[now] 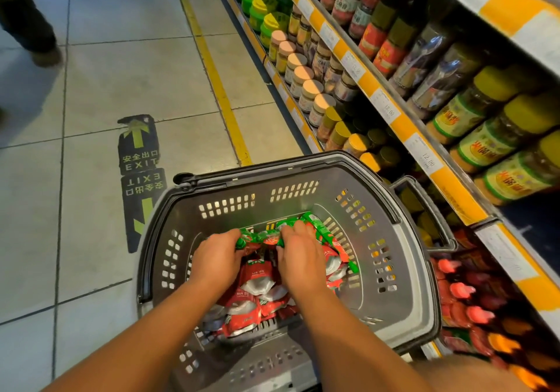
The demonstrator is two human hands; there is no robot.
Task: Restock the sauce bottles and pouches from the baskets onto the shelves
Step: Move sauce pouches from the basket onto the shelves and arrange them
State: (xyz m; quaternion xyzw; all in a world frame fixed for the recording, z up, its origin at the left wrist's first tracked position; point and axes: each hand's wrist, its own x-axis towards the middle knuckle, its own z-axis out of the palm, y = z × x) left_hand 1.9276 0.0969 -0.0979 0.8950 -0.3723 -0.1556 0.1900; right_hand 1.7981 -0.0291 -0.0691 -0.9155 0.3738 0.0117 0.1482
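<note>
Hands share one bunch of red-and-green pouches low inside the grey basket: left hand and right hand both curl around it. Shelves hug the basket's right rim; open floor lies left.

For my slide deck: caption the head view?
Both hands gather sauce pouches in a grey basket beside stocked shelves.
</note>
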